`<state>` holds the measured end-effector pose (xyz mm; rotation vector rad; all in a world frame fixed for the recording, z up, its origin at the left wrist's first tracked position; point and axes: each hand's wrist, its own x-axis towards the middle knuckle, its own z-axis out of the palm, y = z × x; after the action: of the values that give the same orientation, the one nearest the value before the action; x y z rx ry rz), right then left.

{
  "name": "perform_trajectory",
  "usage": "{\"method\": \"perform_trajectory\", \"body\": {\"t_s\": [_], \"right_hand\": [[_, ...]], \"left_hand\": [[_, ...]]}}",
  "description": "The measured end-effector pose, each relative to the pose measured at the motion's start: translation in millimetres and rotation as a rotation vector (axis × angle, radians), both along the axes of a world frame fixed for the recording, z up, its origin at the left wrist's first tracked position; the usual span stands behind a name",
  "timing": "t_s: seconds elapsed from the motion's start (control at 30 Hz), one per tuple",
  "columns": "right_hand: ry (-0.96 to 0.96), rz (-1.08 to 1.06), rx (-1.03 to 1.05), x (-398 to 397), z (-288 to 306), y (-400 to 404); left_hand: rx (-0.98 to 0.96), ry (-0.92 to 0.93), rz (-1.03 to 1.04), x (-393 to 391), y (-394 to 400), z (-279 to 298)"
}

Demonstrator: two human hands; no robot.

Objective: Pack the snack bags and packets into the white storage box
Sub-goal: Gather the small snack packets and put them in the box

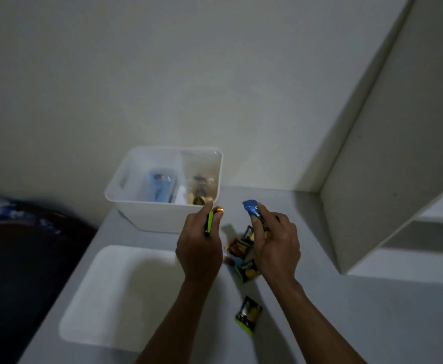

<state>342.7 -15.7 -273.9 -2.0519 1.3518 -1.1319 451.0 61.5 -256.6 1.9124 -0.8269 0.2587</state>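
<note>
Left hand grips thin green-edged foil packet just before near rim of white plastic storage box. Right hand grips blue foil packet, raised over loose snack packets on grey tabletop. Both forearms extended forward, palms facing inward. Best practice, judged: clear rim first, release low, stand packets upright beside contents.

Box mouth open above; loose packets crowd table between hands.

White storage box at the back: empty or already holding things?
Holding things: the white storage box shows a blue packet and brownish packets inside.
</note>
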Motion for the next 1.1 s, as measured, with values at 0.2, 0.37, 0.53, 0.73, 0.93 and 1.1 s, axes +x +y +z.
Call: {"method": "perform_trajectory", "body": {"t_s": [0.2,0.37,0.53,0.73,0.93,1.1], "right_hand": [[-0.042,0.156,0.061,93.1,60.4,-7.5],[0.174,0.267,0.216,152.9,64.2,-25.7],[0.339,0.285,0.273,194.0,41.5,-49.0],[0.415,0.239,0.25,207.7,23.4,-54.6],[0.282,0.159,0.236,200.8,25.6,-55.4],[0.147,0.082,0.269,159.2,36.1,-59.1]], "left_hand": [[-0.122,0.214,0.094,88.7,-13.4,57.3],[-0.048,0.315,0.059,154.3,-43.5,48.4],[0.07,0.361,0.019,186.6,-70.0,16.8],[0.324,0.388,-0.016,200.4,-77.1,-10.0],[0.413,0.416,0.032,193.2,-68.5,1.5],[0.197,0.331,-0.015,174.3,-59.2,14.2]]}}
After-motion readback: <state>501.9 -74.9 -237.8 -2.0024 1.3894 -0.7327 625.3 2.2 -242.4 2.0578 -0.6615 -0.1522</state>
